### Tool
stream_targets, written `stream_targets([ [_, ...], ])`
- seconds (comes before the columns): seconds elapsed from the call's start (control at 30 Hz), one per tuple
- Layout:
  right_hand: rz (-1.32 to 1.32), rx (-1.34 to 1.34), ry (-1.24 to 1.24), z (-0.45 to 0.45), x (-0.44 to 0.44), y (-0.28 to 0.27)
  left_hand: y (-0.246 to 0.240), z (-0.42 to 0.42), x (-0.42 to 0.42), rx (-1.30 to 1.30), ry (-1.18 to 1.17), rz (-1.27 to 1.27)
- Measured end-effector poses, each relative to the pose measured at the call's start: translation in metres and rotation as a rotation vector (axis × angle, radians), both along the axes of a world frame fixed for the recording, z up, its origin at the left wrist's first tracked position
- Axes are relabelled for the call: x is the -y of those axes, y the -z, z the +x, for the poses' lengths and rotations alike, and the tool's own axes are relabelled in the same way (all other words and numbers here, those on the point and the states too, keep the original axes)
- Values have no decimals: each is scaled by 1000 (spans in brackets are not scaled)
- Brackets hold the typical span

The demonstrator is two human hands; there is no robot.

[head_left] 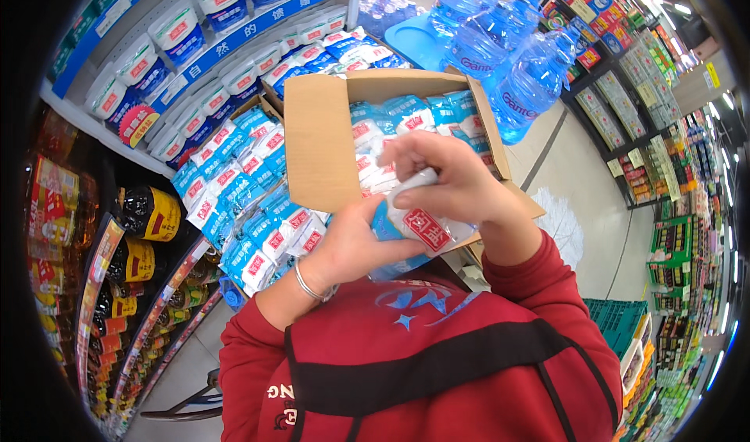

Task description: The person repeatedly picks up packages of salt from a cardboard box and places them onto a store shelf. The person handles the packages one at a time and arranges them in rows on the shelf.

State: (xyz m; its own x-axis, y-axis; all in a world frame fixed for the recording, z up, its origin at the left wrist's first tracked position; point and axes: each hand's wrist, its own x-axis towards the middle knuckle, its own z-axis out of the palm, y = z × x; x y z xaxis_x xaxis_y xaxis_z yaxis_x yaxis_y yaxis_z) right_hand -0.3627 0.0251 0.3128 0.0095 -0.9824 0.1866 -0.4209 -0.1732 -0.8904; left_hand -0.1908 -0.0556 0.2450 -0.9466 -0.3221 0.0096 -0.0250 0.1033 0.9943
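Observation:
A blue-and-white plastic packet of salt [419, 228] with a red label is held close to my chest. My left hand [357, 240] grips its left side, the thumb lying across the front. My right hand [451, 175] holds the packet's upper end, thumb in front and fingers curled. Right behind stands an open cardboard box [319, 143], its left flap folded outward. Inside are similar salt packets [410, 114], partly hidden by my right hand. To the left, many more such packets [234, 175] lie stacked in rows.
A shelf [252, 35] of white-and-blue tubs rises behind the stacks. Bottles of dark liquid [152, 213] line the left racks. Large blue water bottles [530, 85] stand right of the box, near a light-blue stool [413, 38]. A green crate [615, 325] sits at the lower right.

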Motion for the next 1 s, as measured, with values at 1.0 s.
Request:
stream_targets([
  [1.0,294,425,179,76,1,111,105,72,-39,-118,-437,687],
])
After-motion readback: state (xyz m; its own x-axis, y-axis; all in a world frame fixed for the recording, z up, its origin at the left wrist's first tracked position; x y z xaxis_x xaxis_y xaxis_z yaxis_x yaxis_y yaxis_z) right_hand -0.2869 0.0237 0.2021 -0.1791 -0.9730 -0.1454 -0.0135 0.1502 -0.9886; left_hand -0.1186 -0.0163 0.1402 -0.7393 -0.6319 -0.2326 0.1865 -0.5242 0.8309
